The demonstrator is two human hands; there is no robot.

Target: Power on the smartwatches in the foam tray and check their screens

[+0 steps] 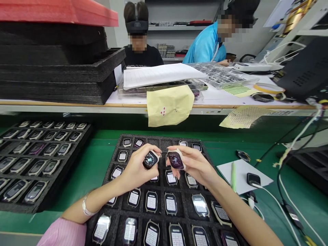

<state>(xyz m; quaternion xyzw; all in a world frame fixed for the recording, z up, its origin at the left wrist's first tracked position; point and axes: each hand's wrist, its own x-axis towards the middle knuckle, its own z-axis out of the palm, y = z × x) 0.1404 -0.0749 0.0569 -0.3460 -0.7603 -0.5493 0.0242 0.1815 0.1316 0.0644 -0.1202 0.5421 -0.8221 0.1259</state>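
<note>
My left hand (137, 167) is closed around a smartwatch body (150, 159) with a lit dark dial face. My right hand (196, 164) grips a second smartwatch body (175, 160) whose screen glows purple. Both are held side by side above a black foam tray (116, 155) on the green mat. The tray's cells hold several watch bodies with white lit screens, such as one (151, 201) just below my hands. A silver bracelet (86, 206) circles my left wrist.
A second foam tray (38, 160) of watch bodies lies at left. A white sheet (243, 171) with a green pen (233, 176) and a cabled charger puck (253, 178) sits at right. Stacked black foam trays (56, 68), papers and two seated people are beyond the raised shelf.
</note>
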